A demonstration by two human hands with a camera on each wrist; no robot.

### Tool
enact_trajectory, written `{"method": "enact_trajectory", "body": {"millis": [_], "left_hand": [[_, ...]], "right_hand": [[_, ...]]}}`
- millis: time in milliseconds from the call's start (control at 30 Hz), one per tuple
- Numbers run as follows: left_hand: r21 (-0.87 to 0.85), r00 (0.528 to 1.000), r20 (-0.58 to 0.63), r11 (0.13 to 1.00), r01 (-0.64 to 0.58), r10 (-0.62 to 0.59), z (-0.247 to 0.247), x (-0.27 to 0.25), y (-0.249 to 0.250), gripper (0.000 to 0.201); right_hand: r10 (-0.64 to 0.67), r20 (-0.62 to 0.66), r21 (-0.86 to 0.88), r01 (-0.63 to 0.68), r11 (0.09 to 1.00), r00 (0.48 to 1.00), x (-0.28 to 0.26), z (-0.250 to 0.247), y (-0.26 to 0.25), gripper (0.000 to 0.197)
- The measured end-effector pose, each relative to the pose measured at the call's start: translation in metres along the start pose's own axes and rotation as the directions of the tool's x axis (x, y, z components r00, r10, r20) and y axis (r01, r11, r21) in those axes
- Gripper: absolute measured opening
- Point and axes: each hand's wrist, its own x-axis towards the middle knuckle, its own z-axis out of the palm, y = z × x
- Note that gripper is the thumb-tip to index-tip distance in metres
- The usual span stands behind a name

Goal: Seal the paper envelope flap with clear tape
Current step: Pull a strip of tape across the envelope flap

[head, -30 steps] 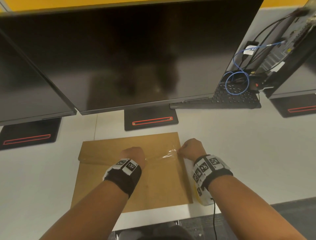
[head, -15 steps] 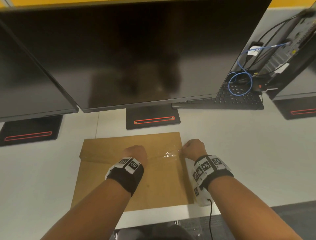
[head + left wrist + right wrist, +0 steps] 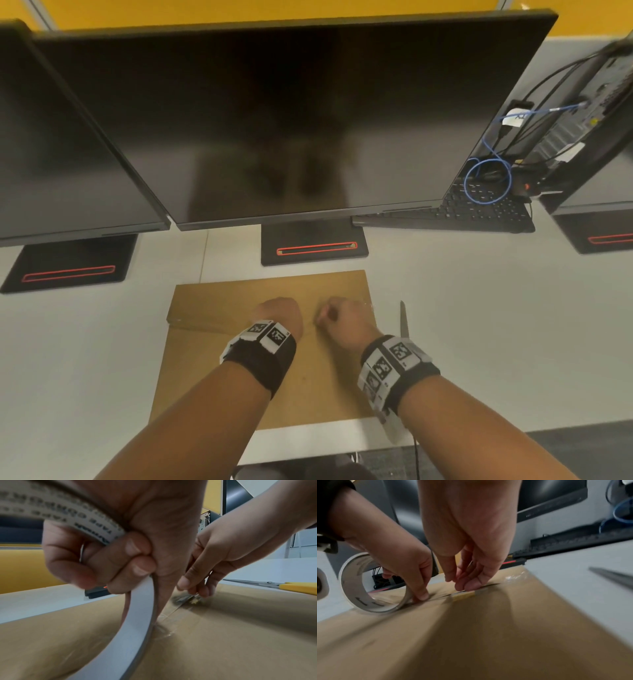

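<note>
Envelope (image 3: 308,394) flap, right hand (image 3: 342,318) pressing tape

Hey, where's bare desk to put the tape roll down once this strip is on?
Bare desk lies left of the envelope, in front of the left monitor base. More lies right of the scissors, in front of the keyboard. It is crowded along the flap, where the left hand holds the tape roll beside the right hand.

A white desk (image 3: 479,325) is carrying three dark monitors (image 3: 291,120) on black bases with red slots (image 3: 315,247). A yellow wall (image 3: 239,13) is showing behind them. A black keyboard (image 3: 479,209) is lying under what seems a computer case (image 3: 582,113) trailing cables.
</note>
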Motion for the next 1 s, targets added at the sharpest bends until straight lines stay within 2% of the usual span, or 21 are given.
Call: {"method": "enact_trajectory", "body": {"millis": [67,200,333,467,533,633,800,867,1000], "left_hand": [[0.009,1.000,-0.025,1.000,-0.010,0.010,0.001,0.000,0.000,0.025],[0.008,0.999,-0.032,1.000,-0.019,0.020,0.003,0.000,-0.001,0.025],[-0.037,0.996,-0.078,0.998,-0.044,0.041,0.005,-0.002,-0.008,0.022],[-0.227,0.996,-0.089,0.973,-0.043,0.024,0.004,-0.005,-0.030,0.029],[-0.337,0.997,-0.037,0.938,-0.076,0.068,0.003,-0.005,-0.050,0.038],[-0.503,0.985,0.013,0.852,-0.143,0.172,-0.001,-0.007,-0.083,0.050],[-0.660,0.958,-0.027,0.715,-0.231,0.285,0.007,-0.011,-0.098,0.038],[-0.633,0.960,-0.055,0.734,-0.247,0.275,0.012,-0.008,-0.096,0.037],[-0.485,0.982,-0.043,0.855,-0.181,0.183,0.018,-0.006,-0.101,0.036]], "right_hand": [[-0.031,0.033,0.021,0.030,0.999,0.999,0.006,0.012,0.001,0.015],[-0.042,0.000,-0.003,0.042,0.999,0.999,0.012,0.021,0.005,0.013],[0.060,-0.020,-0.001,-0.060,0.998,0.998,0.019,0.025,0.003,0.016],[0.169,-0.012,-0.115,-0.169,0.979,0.986,0.026,0.030,-0.004,0.028],[0.180,0.006,-0.179,-0.176,0.968,0.984,0.028,0.032,-0.008,0.027],[0.211,0.039,-0.218,-0.198,0.956,0.977,0.030,0.034,-0.010,0.043],[0.260,0.068,-0.248,-0.236,0.940,0.963,0.031,0.031,-0.013,0.054],[0.252,0.060,-0.273,-0.227,0.935,0.966,0.030,0.032,-0.014,0.054],[0.239,0.035,-0.321,-0.216,0.922,0.970,0.029,0.037,-0.015,0.053]]}}
